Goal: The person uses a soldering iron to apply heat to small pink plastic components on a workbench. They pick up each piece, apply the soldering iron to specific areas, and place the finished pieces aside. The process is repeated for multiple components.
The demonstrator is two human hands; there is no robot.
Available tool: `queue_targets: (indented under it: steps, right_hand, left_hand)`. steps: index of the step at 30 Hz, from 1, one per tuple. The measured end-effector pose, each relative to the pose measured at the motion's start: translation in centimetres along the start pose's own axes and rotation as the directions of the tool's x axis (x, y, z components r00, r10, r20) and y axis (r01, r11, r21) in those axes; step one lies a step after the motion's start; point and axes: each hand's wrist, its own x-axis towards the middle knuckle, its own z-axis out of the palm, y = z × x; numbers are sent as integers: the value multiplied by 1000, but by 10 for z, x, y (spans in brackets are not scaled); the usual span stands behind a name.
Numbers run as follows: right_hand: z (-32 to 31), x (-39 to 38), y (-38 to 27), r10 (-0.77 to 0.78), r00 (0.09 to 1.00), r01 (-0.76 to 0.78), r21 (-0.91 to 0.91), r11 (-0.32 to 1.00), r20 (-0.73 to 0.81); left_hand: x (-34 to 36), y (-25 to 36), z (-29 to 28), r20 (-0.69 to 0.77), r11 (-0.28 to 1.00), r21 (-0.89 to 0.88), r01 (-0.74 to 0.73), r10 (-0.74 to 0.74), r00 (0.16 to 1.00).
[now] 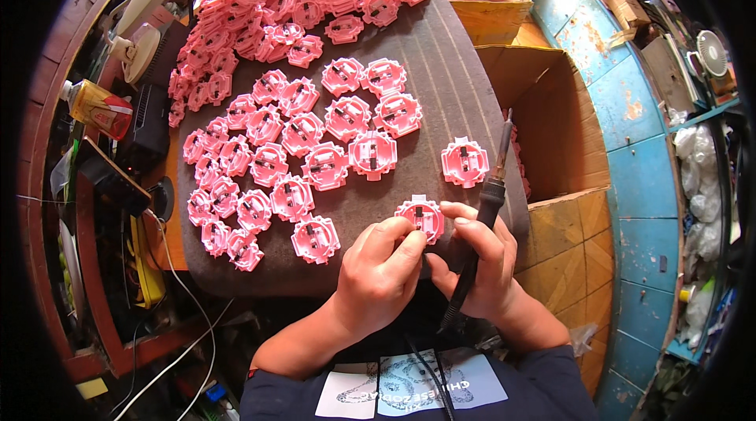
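Left hand's grip [378, 267] pinches the lower left rim of a round, notched, pink plastic housing [430, 221].
That housing sits just beyond the left fingertips, at the near side of the dark grey tabletop [441, 66]; right hand's grip [487, 259] is closed around the black-handled soldering iron [491, 202], its metal tip pointing up and away from the housing. The right fingertips are close to the housing's right side, perhaps touching it, though contact is hard to make out. A lone pink plastic piece [456, 164] lies farther out, near the iron's tip.
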Motion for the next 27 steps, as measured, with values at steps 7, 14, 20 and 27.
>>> queue_targets:
  steps: [7,14,20,27]
  right_hand:
    - [5,12,0,-5,999,6,-39,999,46]
    - [5,14,3,-13,998,15,-30,999,62]
    - [4,13,2,-12,998,14,-29,999,69]
    - [1,16,1,-20,997,23,-42,999,71]
  left_hand:
    - [-1,0,2,-18,1000,14,-3,3,1000]
    - [0,-1,2,-27,999,25,-28,29,999]
    - [-2,-2,4,-35,999,20,-29,29,999]
    - [-2,-1,2,-31,999,12,-30,31,999]
